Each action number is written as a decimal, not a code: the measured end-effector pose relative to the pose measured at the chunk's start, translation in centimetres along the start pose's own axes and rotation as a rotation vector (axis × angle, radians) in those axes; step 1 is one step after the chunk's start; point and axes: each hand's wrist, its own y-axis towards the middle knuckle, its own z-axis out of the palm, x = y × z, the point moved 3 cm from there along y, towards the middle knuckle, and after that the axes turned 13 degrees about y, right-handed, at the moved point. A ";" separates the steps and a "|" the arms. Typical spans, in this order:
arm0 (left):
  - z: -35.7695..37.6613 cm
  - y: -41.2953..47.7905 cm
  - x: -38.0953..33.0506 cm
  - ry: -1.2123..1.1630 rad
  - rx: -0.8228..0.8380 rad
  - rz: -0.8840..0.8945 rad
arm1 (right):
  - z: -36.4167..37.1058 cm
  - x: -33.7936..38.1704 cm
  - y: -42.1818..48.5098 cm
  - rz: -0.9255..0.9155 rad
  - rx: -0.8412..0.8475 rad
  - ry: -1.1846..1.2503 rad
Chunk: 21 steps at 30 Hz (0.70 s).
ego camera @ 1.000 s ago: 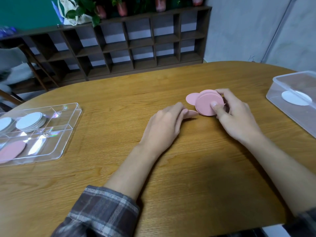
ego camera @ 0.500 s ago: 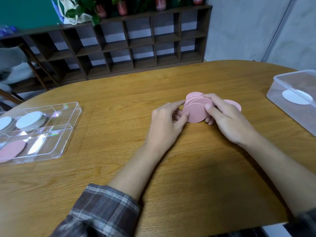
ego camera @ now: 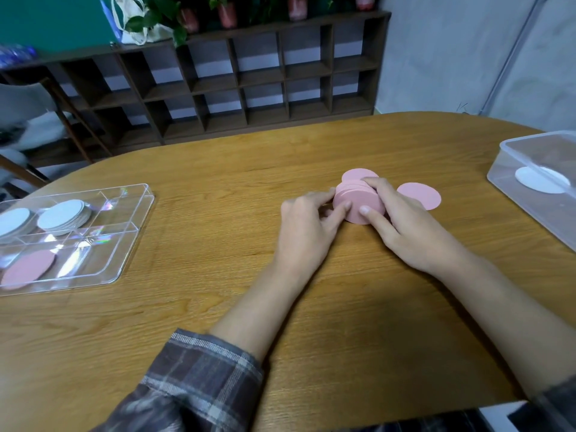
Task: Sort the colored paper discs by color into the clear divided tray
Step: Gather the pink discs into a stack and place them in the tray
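A stack of pink discs (ego camera: 360, 201) is clamped in the grip of both the left hand (ego camera: 307, 226) and the right hand (ego camera: 405, 226) on the tabletop (ego camera: 218, 307). Two loose pink discs lie just beyond the stack. The clear divided tray (ego camera: 124, 244), holding white and pink discs, sits well left of the stack.

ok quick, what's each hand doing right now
Left hand: closed on the left side of the pink stack.
Right hand: closed on the right side of the same stack.
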 end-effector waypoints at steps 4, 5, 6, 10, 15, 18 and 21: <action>0.6 -0.3 -0.6 0.046 0.000 0.084 | -0.2 -0.2 -0.6 0.018 -0.028 0.012; 0.7 -0.4 -0.6 0.065 -0.002 0.106 | -0.2 -0.4 -0.7 0.022 -0.036 0.016; 0.7 -0.5 -0.7 0.077 0.003 0.127 | -0.4 -0.5 -0.9 0.034 -0.041 0.021; 0.7 -0.5 -1.0 0.063 0.067 0.182 | -1.8 -1.1 -1.5 0.088 -0.036 0.042; 2.3 0.8 -0.3 0.239 0.197 0.177 | -4.5 -1.8 -3.2 0.080 -0.056 0.005; 3.2 1.9 -0.8 0.274 0.227 0.177 | -5.9 -2.4 -4.2 0.099 -0.091 -0.007; 4.4 3.5 -1.2 0.306 0.247 0.176 | -6.5 -3.2 -4.6 0.111 -0.149 0.022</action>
